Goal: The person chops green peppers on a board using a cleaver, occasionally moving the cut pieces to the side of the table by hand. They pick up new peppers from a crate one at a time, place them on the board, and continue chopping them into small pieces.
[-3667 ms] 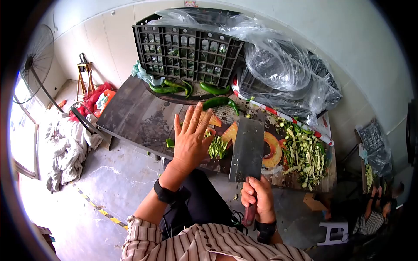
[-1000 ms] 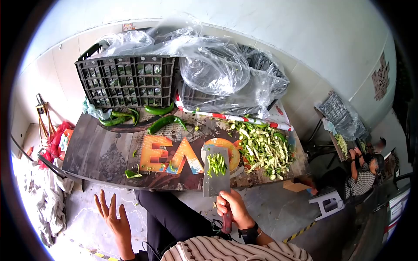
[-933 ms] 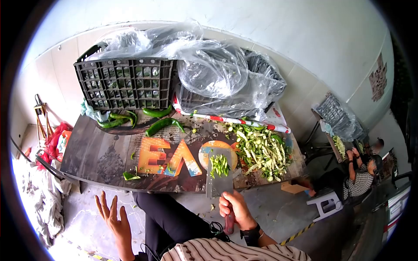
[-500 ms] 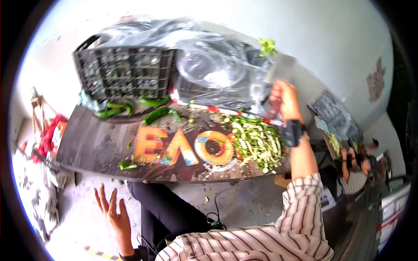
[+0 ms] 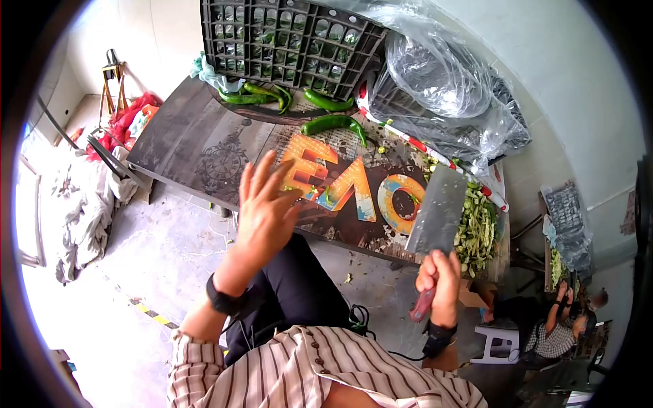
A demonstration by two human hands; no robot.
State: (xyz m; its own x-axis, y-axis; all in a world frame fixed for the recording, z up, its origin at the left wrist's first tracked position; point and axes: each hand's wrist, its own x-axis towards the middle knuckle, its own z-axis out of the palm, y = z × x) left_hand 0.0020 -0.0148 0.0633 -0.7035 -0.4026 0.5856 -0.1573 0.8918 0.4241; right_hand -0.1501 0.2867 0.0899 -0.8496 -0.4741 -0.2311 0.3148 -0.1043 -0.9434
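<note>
Green chopped pepper (image 5: 477, 228) lies heaped at the board's (image 5: 197, 146) right end, just beside the cleaver (image 5: 437, 212); right hand (image 5: 439, 284) wrapped round its red handle, blade tilted up; left hand (image 5: 264, 204) holds nothing, fingers spread wide over the near edge; several whole peppers (image 5: 333, 124) lie uncut by the crate (image 5: 286, 34).

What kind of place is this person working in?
Likely a rough bulk food-prep workroom: the right hand grips a cleaver beside a heap of chopped green peppers, whole peppers lie by a black plastic crate, and the floor is bare concrete.
</note>
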